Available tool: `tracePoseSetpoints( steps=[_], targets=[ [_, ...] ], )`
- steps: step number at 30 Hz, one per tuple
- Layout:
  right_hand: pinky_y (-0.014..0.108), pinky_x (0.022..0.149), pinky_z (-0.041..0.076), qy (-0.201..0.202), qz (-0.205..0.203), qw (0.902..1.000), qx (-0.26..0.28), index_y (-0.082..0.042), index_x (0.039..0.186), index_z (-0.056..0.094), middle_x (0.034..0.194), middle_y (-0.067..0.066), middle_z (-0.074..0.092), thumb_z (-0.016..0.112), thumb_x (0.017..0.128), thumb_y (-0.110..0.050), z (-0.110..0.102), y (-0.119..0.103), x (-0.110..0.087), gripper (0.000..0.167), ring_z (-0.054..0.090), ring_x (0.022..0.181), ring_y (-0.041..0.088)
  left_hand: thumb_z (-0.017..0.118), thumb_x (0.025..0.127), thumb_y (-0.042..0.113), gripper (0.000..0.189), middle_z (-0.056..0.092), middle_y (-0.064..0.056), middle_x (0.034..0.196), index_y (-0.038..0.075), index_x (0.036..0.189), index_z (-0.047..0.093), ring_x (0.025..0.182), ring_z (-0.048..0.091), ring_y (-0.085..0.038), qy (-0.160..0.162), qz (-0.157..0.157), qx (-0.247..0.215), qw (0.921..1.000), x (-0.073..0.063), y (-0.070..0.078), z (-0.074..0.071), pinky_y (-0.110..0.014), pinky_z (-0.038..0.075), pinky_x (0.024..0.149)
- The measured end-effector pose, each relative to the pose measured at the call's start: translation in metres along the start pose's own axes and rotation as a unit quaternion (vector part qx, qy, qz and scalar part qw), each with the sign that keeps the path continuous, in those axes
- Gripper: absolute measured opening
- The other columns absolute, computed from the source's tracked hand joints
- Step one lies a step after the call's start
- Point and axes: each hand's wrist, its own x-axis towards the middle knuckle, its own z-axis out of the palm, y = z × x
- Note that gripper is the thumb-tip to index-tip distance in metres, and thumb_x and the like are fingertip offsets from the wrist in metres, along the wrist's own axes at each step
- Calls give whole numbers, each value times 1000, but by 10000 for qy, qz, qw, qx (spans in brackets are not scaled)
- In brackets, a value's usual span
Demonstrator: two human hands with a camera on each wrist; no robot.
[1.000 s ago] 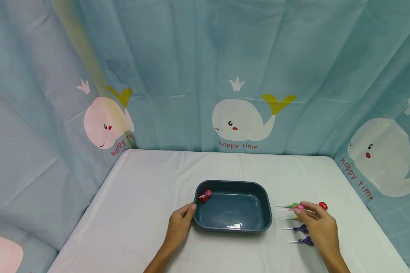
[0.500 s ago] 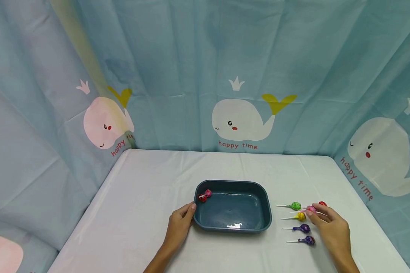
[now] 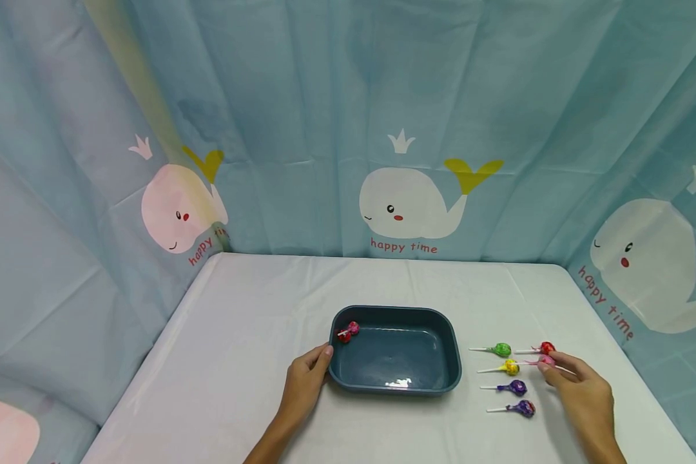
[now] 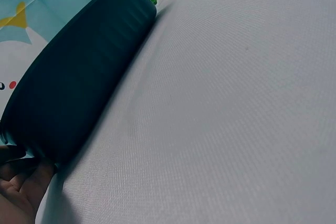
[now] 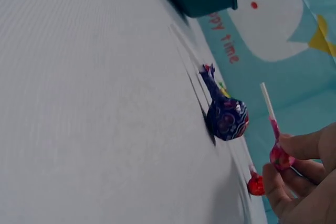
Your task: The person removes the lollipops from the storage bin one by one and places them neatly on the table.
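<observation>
My right hand pinches a pink-wrapped lollipop by its candy head, between thumb and fingers. Its white stick points left in the head view, over the yellow lollipop. Close behind lies a red lollipop. A green lollipop and two purple ones, one farther and one nearer, lie left of the hand, sticks leftward. My left hand holds the left end of a dark blue plastic tray, thumb at the rim. Inside, a pink lollipop and a red one lie at the back left.
A white cloth covers the table. Light blue curtains with whale prints hang behind it and along both sides.
My right hand has moved right and slightly nearer with the pink lollipop, uncovering the green, yellow and red ones. The left hand and the tray have stayed put.
</observation>
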Motion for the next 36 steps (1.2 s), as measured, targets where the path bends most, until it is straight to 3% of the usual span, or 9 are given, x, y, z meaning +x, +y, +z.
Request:
tracePoseSetpoints(
  steps=[9,18,22,26,29,32,36],
  targets=[
    [12,59,54,-151,346,9993,-69,0,147,58,145,27,61,72,104,-27,-5,13,10,53,53,70,-18,58,111,37,52,67,-18,141,-4,141,64,131,65,-28,-35,-24,-18,10000,1,0,0,-29,61,95],
    [17,56,54,13,307,9991,-285,3,143,62,116,17,79,75,101,-24,-13,23,21,51,54,66,-16,59,111,36,51,68,-19,141,-5,141,65,130,66,-29,51,-61,-16,10000,0,0,0,-30,61,95],
    [16,55,50,-64,400,9981,-456,2,142,62,125,24,74,75,101,-27,-14,26,24,52,53,67,-13,59,111,37,53,67,-19,142,-5,141,64,131,65,-29,36,-59,-54,10000,0,0,0,-30,61,95],
    [22,64,49,-134,406,9973,-592,1,143,62,135,28,68,74,102,-29,-11,27,24,52,69,91,18,59,110,40,55,67,-19,142,-5,142,64,132,64,-29,8,-64,-96,9999,0,-1,0,-29,60,96],
    [38,78,50,-153,342,9970,-682,1,143,62,138,30,65,73,103,-29,-9,27,24,51,63,117,43,59,110,41,56,67,-19,142,-5,142,64,132,64,-29,-4,-60,-119,9999,0,-1,0,-29,60,96],
    [52,88,49,-149,310,9968,-724,2,143,61,139,31,63,72,103,-27,-9,27,23,51,59,123,48,59,110,42,57,67,-19,142,-4,142,64,131,65,-29,-9,-57,-118,9999,0,-2,0,-28,61,96],
    [36,74,52,-164,333,9963,-773,2,144,60,139,32,62,72,103,-28,-10,25,22,52,60,121,48,59,110,41,55,67,-19,141,-4,141,64,131,65,-29,-7,-48,-97,9999,1,-2,0,-28,61,95]
  ],
)
